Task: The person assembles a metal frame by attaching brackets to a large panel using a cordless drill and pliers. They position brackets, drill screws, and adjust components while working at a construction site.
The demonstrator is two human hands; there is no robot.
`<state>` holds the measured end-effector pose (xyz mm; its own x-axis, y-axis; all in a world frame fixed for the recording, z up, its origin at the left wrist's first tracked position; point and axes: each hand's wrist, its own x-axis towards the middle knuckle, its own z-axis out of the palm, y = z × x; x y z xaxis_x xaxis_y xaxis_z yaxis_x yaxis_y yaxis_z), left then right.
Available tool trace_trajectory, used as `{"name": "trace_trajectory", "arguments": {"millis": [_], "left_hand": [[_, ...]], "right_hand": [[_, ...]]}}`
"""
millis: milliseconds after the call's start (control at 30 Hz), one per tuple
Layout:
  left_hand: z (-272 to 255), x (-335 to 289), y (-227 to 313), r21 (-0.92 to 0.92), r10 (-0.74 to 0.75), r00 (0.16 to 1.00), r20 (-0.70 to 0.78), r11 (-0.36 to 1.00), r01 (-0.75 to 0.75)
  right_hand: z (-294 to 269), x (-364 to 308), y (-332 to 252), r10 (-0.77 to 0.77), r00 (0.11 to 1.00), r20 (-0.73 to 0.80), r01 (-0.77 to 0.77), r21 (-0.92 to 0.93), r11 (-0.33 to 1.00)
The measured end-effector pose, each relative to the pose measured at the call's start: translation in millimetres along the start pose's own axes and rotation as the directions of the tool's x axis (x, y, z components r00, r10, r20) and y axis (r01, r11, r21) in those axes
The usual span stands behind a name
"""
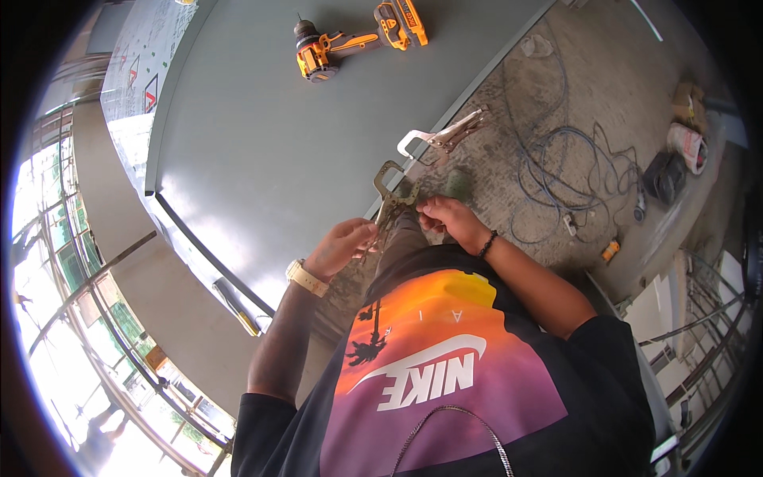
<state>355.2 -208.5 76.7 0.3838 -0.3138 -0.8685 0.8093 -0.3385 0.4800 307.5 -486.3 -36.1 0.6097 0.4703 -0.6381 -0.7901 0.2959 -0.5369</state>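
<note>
A locking C-clamp (387, 189) stands at the near right edge of the large grey panel (262, 119), its curved jaw over the panel. My left hand (342, 250) is closed, thumb and fingers pinched on the lower handle end of this clamp. On the other side, my right hand (451, 222) has its fingers curled in beside the clamp; what they hold, if anything, is hidden. A second locking clamp (447, 140) sits just beyond on the same edge, its handles pointing out over the floor.
A yellow and black cordless drill (350, 44) lies on the panel's far part. Cables (556, 163) coil on the dusty floor to the right, near a dark bag (664, 176) and a white sack (688, 147). Metal railings (103, 310) run along the left.
</note>
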Motion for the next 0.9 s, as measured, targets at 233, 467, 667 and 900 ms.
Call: {"name": "trace_trajectory", "arguments": {"millis": [233,467,667,900], "left_hand": [[23,-15,0,0.469,0.244,0.921,-0.305,0.880,-0.077],[20,-34,-17,0.434,0.358,0.865,-0.351,0.881,-0.189],[-44,-113,-37,0.569,0.483,0.695,-0.532,0.812,-0.129],[-212,-194,-164,0.534,0.494,0.293,-0.819,0.842,0.072]], "right_hand": [[17,3,-12,0.031,1.000,-0.003,-0.031,-0.064,0.997],[-8,-5,-2,0.060,0.997,-0.057,-0.064,-0.069,0.996],[-89,1,63,0.114,0.945,-0.305,-0.129,-0.031,0.991],[-178,-7,151,0.038,0.645,-0.763,-0.213,-0.132,0.968]]}}
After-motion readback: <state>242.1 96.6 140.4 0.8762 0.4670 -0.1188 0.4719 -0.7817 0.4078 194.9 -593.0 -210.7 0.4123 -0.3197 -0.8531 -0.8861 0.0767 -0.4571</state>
